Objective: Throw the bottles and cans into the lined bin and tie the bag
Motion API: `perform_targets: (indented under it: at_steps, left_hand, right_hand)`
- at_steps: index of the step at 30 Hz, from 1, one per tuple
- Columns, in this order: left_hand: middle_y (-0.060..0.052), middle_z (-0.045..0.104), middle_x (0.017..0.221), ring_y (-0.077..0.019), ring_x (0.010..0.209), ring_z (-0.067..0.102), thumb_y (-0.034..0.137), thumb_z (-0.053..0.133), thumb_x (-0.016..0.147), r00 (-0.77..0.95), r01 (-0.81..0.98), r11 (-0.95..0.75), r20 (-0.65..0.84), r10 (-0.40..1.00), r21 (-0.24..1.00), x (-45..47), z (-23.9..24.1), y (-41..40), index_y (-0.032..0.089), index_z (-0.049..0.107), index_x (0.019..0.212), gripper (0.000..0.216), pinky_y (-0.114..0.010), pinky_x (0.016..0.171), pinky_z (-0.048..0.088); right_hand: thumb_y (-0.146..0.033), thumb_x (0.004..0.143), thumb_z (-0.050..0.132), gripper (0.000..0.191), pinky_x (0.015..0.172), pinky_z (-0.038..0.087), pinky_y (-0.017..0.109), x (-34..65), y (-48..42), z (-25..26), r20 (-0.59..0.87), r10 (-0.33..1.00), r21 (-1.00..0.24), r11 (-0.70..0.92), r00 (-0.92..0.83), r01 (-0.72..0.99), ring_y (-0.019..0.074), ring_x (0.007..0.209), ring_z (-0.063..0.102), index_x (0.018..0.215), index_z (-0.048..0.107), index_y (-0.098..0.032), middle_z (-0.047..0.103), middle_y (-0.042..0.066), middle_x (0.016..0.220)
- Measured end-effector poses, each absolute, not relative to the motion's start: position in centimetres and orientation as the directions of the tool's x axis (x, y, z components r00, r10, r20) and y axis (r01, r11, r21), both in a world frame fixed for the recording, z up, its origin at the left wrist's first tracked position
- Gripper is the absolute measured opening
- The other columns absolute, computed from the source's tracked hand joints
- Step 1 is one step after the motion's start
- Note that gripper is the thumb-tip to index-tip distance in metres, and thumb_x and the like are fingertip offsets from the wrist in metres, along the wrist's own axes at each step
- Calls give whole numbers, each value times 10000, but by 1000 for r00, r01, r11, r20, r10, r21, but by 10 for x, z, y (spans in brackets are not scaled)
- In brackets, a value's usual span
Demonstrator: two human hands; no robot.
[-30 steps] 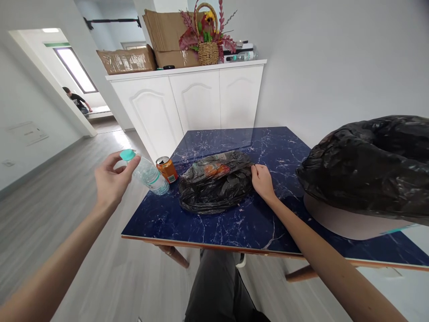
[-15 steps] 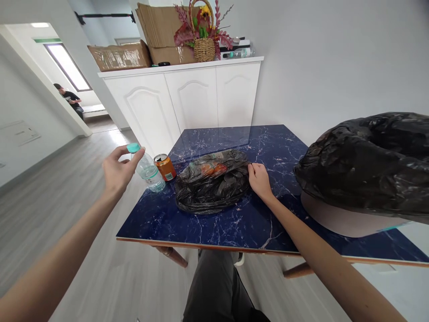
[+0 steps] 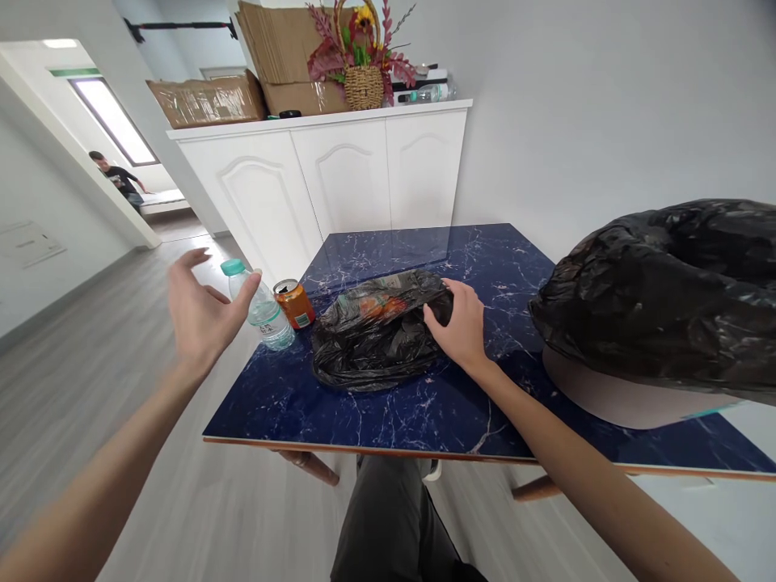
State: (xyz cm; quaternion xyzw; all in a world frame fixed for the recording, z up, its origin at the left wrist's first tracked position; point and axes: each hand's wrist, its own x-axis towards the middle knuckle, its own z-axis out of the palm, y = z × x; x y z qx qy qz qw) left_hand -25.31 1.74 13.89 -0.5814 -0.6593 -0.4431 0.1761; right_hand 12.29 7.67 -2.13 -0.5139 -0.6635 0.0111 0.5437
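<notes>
My left hand (image 3: 203, 315) hovers at the table's left edge with its fingers spread, holding nothing. Its thumb tip is right beside a clear plastic bottle (image 3: 262, 307) with a teal cap, which stands upright on the blue marble table (image 3: 424, 404). An orange drink can (image 3: 294, 304) stands just right of the bottle. A crumpled black plastic bag (image 3: 369, 343) with something orange showing inside lies in the middle of the table. My right hand (image 3: 459, 323) rests on the bag's right end, fingers laid over it.
A large bin lined with a black bag (image 3: 660, 299) fills the table's right side. Behind stands a white cabinet (image 3: 339, 178) bearing cardboard boxes and a flower basket (image 3: 362, 77). A person (image 3: 115, 174) sits far off through the doorway on the left.
My left hand has let go of the bottle's cap and opened, drawing slightly back. The bottle now stands upright. My right hand moved left from the bag's edge onto the bag.
</notes>
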Motion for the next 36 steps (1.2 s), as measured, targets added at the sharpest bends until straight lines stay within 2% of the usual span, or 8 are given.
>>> perform_targets:
  at_steps: [2,5,7,10,14,19,23,36]
  left_hand:
    - [-178,521,1560,-65,605,511,421,821,864,-153,939,-193,846,510,286,-241,138,9,132,446,1492,786,-317,707,499]
    - [-92,665,1282,-116,677,593,360,705,973,65,906,-385,842,536,175,-211,133,-4,181,554,1336,433,-285,633,481]
    - [-42,718,1061,-170,792,668,351,590,1064,277,838,-513,668,691,183,-187,124,-8,217,635,1204,199,-312,750,547]
    - [-73,741,1225,-231,1133,713,380,447,1139,533,650,-638,350,770,413,-153,91,-6,238,653,1204,258,-394,1039,574]
    - [-95,673,1429,-241,1361,637,395,396,1155,562,550,-595,267,783,586,-130,30,10,267,592,1365,315,-456,1221,499]
    - [-152,582,1544,-313,1520,489,357,429,1132,448,699,-594,403,798,399,-136,-8,28,247,612,1364,315,-588,1296,387]
    - [-173,508,1627,-346,1565,430,309,434,1114,332,813,-522,530,780,259,-148,-10,39,224,602,1378,324,-613,1286,377]
    - [-187,490,1659,-410,1569,400,550,536,1069,333,869,-463,487,807,173,-143,4,86,185,328,1650,716,-612,1292,331]
  right_hand:
    - [-371,996,650,517,1230,399,615,118,68,-11,797,603,-436,554,19,709,378,1423,553,1490,573,-240,631,186,1461]
    - [-227,1019,611,340,1222,438,576,112,60,-2,861,485,-285,711,-154,643,331,1392,612,1349,679,-271,719,130,1349]
    - [-159,1024,577,286,1149,524,509,109,58,-2,843,451,-250,811,-293,529,283,1264,699,1241,729,-269,781,90,1211]
    - [-144,1043,532,304,1027,604,433,105,58,-8,733,485,-318,865,-478,389,241,1107,755,1240,736,-254,808,72,1158]
    - [-163,1087,459,366,1077,584,464,106,63,-17,632,564,-386,824,-531,416,262,1223,730,1362,692,-227,777,101,1326]
    - [-77,1039,409,508,1145,530,501,111,73,-19,625,643,-361,741,-443,566,283,1312,688,1469,649,-199,714,120,1464]
    - [-141,1031,460,565,1153,530,511,114,75,-19,586,730,-366,626,-352,688,333,1344,651,1586,564,-169,485,147,1707]
    - [-285,1000,585,764,1109,554,524,115,80,-28,432,854,-396,467,-289,791,386,1385,633,1723,353,-195,296,196,1794]
